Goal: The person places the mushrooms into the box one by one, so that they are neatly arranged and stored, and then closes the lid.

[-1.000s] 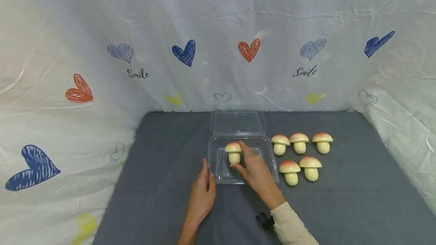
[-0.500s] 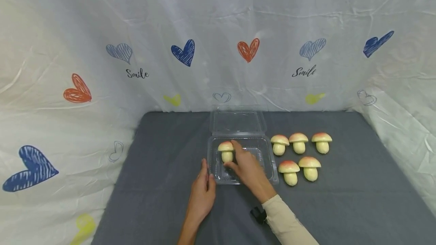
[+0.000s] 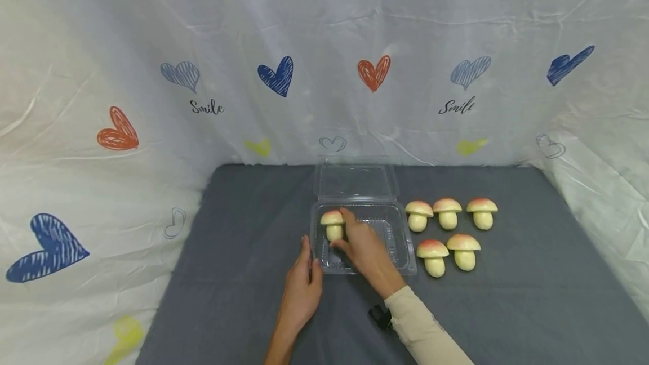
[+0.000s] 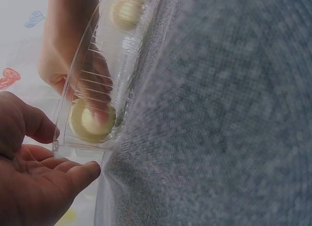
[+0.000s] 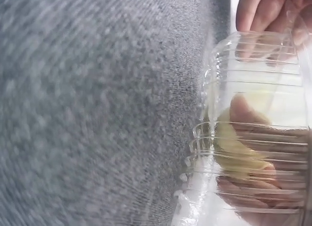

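A clear plastic clamshell container (image 3: pixel 400 241) lies with its lid folded back on the grey cloth. Inside its left part is a toy mushroom (image 3: pixel 333 228) with a reddish cap and cream stem. My right hand (image 3: pixel 366 252) reaches into the container and grips this mushroom between thumb and fingers, seen through the ribbed wall in the right wrist view. My left hand (image 3: pixel 300 292) holds the container's near left corner, thumb and fingers on either side of the rim in the left wrist view (image 4: pixel 44 172). Several similar mushrooms (image 3: pixel 448 213) lie right of the container.
The open lid (image 3: pixel 355 182) lies toward the back, close to the white curtain (image 3: pixel 324 111) printed with hearts. Grey cloth (image 3: pixel 243 230) covers the table. A small black object (image 3: pixel 379 317) sits by the right sleeve (image 3: pixel 423 325).
My right hand has moved left inside the container with the mushroom, from the middle to near the left wall. My left hand has stayed at the container's edge.
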The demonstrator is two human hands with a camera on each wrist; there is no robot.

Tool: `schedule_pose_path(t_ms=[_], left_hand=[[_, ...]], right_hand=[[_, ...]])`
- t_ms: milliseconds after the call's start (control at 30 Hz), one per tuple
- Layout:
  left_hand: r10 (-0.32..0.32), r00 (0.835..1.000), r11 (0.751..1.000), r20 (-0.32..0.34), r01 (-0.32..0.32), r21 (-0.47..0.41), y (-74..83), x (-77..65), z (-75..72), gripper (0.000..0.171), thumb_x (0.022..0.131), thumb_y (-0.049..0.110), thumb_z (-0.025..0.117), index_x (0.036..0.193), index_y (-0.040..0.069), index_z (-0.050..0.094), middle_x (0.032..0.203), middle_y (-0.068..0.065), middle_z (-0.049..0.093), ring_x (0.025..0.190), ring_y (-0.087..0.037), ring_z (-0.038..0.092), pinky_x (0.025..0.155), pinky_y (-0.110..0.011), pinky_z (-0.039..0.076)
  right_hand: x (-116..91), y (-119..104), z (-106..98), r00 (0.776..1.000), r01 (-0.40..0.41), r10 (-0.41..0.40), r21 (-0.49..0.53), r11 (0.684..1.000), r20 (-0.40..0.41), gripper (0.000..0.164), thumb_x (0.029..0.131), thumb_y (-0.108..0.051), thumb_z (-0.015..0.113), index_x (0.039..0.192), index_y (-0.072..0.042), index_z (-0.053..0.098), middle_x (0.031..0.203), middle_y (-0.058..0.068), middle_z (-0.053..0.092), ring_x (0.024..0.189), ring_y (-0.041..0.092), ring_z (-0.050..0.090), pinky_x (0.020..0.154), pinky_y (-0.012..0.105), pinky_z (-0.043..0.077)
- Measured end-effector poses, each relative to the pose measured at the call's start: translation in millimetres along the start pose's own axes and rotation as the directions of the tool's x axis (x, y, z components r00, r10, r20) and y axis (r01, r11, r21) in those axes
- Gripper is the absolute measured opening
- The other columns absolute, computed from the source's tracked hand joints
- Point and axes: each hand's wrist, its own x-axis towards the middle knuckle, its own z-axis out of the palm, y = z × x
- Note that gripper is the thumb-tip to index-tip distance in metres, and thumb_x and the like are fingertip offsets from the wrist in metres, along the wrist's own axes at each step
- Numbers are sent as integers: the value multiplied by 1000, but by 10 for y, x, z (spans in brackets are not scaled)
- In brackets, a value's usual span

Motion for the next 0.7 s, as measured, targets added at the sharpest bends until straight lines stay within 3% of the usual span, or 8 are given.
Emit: schedule_pose_path(t_ms=[67,133,233,267,367,500,567,700], left_hand=[[-4,1000,1000,7,4,5,0,1,2,62,108,5,54,164,-5,29,93,-8,57,84,-15,53,83,-37,47],[0,1000,1000,17,0,-3,-1,1,6,62,109,5,53,164,-6,27,125,-22,64,95,-21,56,92,-43,45],[4,999,999,36,-3,-33,-7,4,13,62,110,4,51,164,-7,24,163,-30,37,122,-30,59,105,-51,46],[9,999,999,39,-7,-39,-10,7,14,61,110,4,51,164,-8,23,168,-29,28,132,-30,54,110,-54,43],[6,999,999,42,-4,-42,-12,15,17,61,111,4,50,164,-8,23,168,-28,26,149,-32,38,117,-58,37],[2,999,999,47,0,-34,-15,21,14,61,111,5,50,164,-8,23,168,-28,26,135,-32,52,109,-54,43],[0,999,1000,48,2,-31,-14,24,9,62,111,5,51,164,-7,23,168,-28,28,119,-28,58,102,-50,45],[-13,998,999,57,15,-31,-9,23,-7,62,111,6,51,165,-6,23,152,-32,49,85,-18,57,83,-40,50]], right_hand=[[3,-6,2,1000,-6,6,3,1000,3,85,82,-32,90,151,-1,51,100,22,77,84,37,76,68,50,58],[3,-8,5,1000,-8,8,2,1000,10,85,82,-33,90,150,-1,51,98,21,77,81,35,75,66,47,57],[3,-3,14,1000,-6,6,-2,1000,16,85,81,-33,89,151,-2,50,94,19,77,76,32,74,63,44,56],[3,0,18,1000,-3,3,-5,1000,17,85,82,-33,89,151,-2,50,93,19,77,74,32,74,62,43,56],[9,-3,20,1000,-2,3,-14,1000,17,85,82,-34,88,151,-2,50,92,19,77,73,32,74,61,43,56],[17,-6,24,1000,-14,14,-21,1000,20,85,82,-34,88,151,-2,49,94,20,77,74,34,75,60,44,56],[19,-4,27,1000,-15,15,-26,1000,17,85,82,-35,88,151,-3,49,94,20,77,74,34,75,60,44,56],[19,0,24,1000,-6,6,-44,999,8,86,81,-37,89,150,-4,50,92,20,77,74,35,74,61,46,56]])
